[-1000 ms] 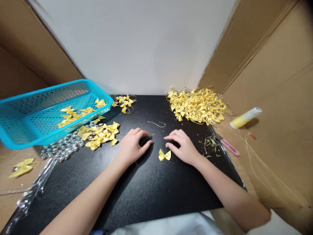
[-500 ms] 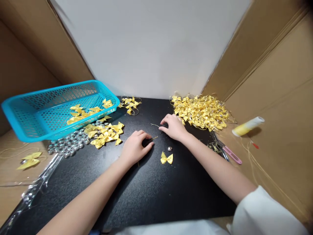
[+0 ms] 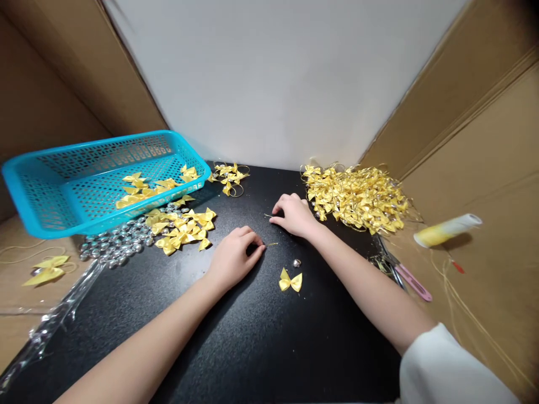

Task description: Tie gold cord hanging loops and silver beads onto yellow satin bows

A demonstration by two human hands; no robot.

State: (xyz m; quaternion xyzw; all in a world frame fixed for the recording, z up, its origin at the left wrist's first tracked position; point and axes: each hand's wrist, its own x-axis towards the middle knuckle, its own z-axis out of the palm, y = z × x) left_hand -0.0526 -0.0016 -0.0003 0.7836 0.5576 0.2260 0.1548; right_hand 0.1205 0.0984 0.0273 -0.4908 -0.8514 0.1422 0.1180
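My left hand (image 3: 236, 253) rests low over the black tabletop, thumb and forefinger pinched together. A short end of thin gold cord (image 3: 273, 244) pokes out to the right of those fingertips. Across from it, my right hand (image 3: 295, 216) has its thumb and forefinger nearly together on a thin pale cord end (image 3: 267, 215). Whether both ends belong to one cord I cannot tell. Below the right hand sit a small silver bell (image 3: 297, 262) and a single yellow ribbon bow (image 3: 291, 280), apart from each other.
A turquoise basket (image 3: 78, 229) holding yellow bows stands at the left. Silver bells (image 3: 113, 244) and loose bows (image 3: 187, 230) lie before it. A heap of corded bows (image 3: 357, 196) is at back right, with pink-handled scissors (image 3: 415, 282) and a yellow-white roll (image 3: 447, 230) nearby.
The view has shifted slightly. My left fingertips have closed together, with the cord end lying flatter beyond them. My right thumb and forefinger have moved closer around the pale cord end.
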